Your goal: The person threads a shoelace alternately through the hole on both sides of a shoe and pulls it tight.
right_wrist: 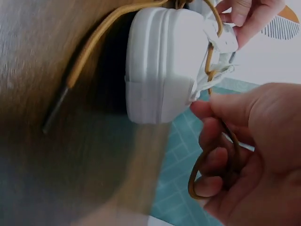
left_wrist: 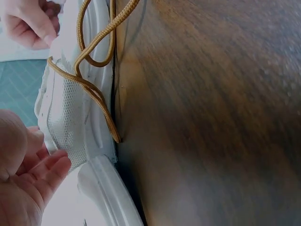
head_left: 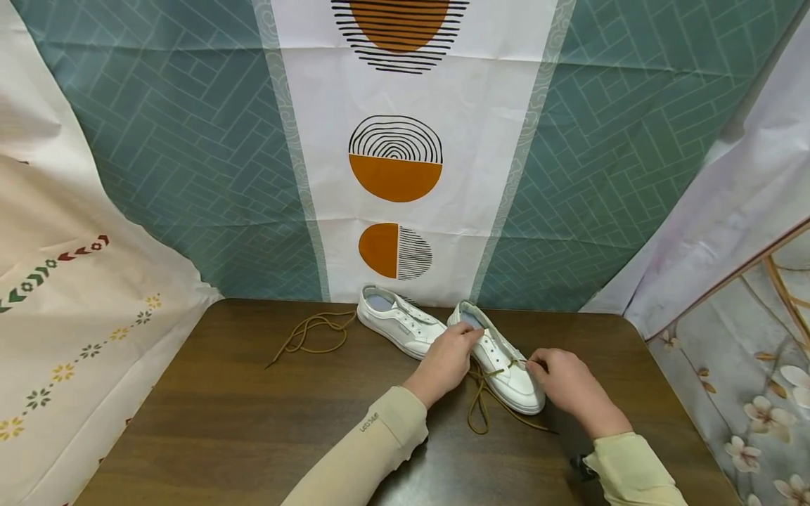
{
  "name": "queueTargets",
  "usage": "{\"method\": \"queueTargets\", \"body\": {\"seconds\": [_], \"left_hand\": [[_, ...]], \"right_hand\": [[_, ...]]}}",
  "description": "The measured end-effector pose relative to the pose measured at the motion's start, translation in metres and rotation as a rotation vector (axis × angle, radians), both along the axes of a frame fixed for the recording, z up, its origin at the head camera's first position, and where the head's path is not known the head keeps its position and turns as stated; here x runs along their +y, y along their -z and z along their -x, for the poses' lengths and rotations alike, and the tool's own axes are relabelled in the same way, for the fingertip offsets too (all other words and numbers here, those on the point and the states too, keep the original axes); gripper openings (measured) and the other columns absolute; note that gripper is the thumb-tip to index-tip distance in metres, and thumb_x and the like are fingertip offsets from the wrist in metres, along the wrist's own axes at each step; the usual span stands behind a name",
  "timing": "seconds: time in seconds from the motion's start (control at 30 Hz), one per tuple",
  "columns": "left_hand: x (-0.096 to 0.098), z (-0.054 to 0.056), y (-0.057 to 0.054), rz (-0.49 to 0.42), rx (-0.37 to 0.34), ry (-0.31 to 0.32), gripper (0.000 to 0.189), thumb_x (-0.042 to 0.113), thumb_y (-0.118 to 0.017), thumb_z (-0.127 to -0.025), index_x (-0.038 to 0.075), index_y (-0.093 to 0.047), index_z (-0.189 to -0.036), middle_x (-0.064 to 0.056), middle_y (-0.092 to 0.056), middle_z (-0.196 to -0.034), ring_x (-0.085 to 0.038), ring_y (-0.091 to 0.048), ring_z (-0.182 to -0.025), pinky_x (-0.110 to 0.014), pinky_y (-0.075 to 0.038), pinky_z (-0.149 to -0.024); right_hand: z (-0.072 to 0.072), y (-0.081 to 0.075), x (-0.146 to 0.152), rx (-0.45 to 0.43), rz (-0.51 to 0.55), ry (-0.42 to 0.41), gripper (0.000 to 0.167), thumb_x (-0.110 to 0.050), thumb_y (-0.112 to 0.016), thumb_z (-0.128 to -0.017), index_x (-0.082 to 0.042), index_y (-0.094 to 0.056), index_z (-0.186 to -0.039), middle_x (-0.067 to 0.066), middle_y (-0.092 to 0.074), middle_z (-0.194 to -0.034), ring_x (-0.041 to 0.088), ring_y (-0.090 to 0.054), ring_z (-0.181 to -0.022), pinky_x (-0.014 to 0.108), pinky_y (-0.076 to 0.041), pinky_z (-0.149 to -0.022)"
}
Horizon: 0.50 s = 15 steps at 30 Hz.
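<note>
A white sneaker (head_left: 514, 388) lies angled on the brown table, toe toward me, with a brown shoelace (right_wrist: 92, 44) through eyelets near its toe. At its tongue and eyelet flap, my left hand (head_left: 448, 360) grips the upper. Thumb and forefinger of my right hand (head_left: 571, 383) pinch the lace close beside the eyelets. From that pinch, a loop of lace runs down over the curled fingers in the right wrist view. The lace's other part hangs over the sneaker's side onto the table, its dark tip showing. A second white sneaker (head_left: 395, 325) stands left of it, without a lace.
Another brown shoelace (head_left: 279, 355) lies loosely looped on the table (head_left: 253, 422), left of the second sneaker. Behind the table's far edge hangs a green and white patterned cloth (head_left: 405, 91). Floral fabric (head_left: 728, 422) hangs to the right.
</note>
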<state>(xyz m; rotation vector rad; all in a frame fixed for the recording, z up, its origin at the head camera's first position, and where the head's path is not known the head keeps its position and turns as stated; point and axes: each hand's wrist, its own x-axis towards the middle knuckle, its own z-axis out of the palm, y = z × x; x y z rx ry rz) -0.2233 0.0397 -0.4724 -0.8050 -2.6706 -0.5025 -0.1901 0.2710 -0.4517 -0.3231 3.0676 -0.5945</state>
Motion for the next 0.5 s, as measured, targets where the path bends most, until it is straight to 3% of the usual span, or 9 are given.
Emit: {"method": "queueTargets", "body": {"seconds": [0.1,0.27,0.5], "left_hand": [[-0.0009,0.0001,-0.0025,0.019,0.013,0.001,0.040,0.002,-0.051,-0.089,0.017,-0.061,-0.125,0.001,-0.061,-0.116,-0.013,-0.059,-0.107,-0.025,-0.047,-0.093],[-0.0027,0.0007,-0.0044,0.034,0.014,0.015,0.046,-0.003,-0.051,-0.084,0.016,-0.061,-0.124,0.001,-0.063,-0.118,-0.014,-0.056,-0.114,-0.031,-0.038,-0.106],[-0.0046,0.0004,-0.0038,0.047,0.004,0.026,0.049,-0.002,-0.051,-0.082,0.017,-0.060,-0.126,0.001,-0.062,-0.121,-0.014,-0.055,-0.116,-0.028,-0.039,-0.104]], "right_hand": [[0.0022,0.0026,0.0027,-0.006,0.078,0.040,0.015,-0.022,-0.054,-0.095,-0.013,-0.065,-0.094,0.002,-0.066,-0.087,0.013,-0.054,-0.071,0.030,-0.042,-0.062],[0.0040,0.0048,0.0085,0.079,0.255,0.123,0.022,-0.024,-0.045,-0.099,-0.009,-0.061,-0.098,0.007,-0.064,-0.086,0.017,-0.057,-0.075,0.029,-0.044,-0.063],[0.0044,-0.0015,0.0069,0.167,0.556,0.224,0.028,-0.026,-0.041,-0.101,-0.003,-0.058,-0.100,0.014,-0.064,-0.095,0.013,-0.065,-0.079,0.021,-0.052,-0.066]]}}
